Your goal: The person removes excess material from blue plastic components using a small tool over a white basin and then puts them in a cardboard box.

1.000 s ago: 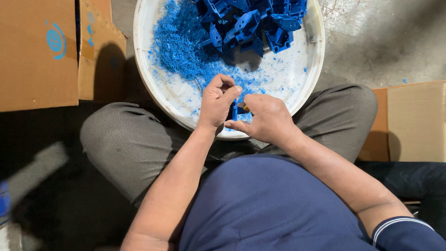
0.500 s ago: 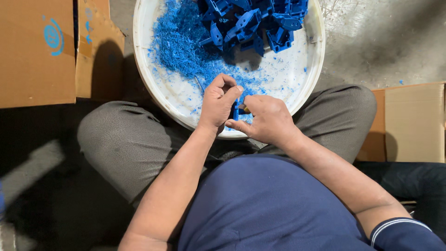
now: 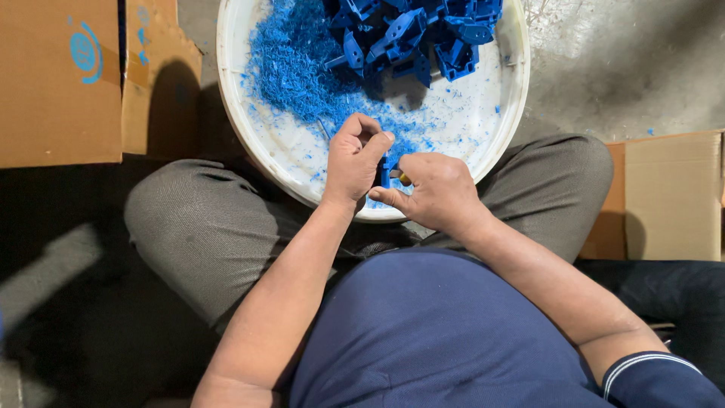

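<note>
Little has moved since the earlier frames: both hands stay in the same place over the near rim of the basin, and only the view has drifted slightly, bringing a little more of the cardboard at the left into sight. At the far left stands a brown cardboard box with a blue round mark (image 3: 57, 83), and just right of it a loose brown cardboard flap (image 3: 162, 79) spotted with blue. Right of that is the wide round white plastic basin (image 3: 260, 162), resting between the knees of the seated person's grey trousers (image 3: 204, 234). On its left half lies a heap of fine blue plastic shavings (image 3: 291, 72); at its far right side sits a pile of blue moulded plastic parts (image 3: 411, 34). Over the near rim, the left hand (image 3: 353, 162) is curled closed, thumb and fingertips pinching a small blue plastic piece (image 3: 385, 172) that stands upright between the two hands. Touching it from the right, the right hand (image 3: 434, 189) is closed around a small tool with a yellow-orange tip (image 3: 405, 180); most of that tool is hidden in the fist, so its kind cannot be told. Near the camera is the person's dark blue shirt (image 3: 445, 332). At the far right, another brown cardboard box (image 3: 668, 196) sits on the grey concrete floor (image 3: 627, 68).
</note>
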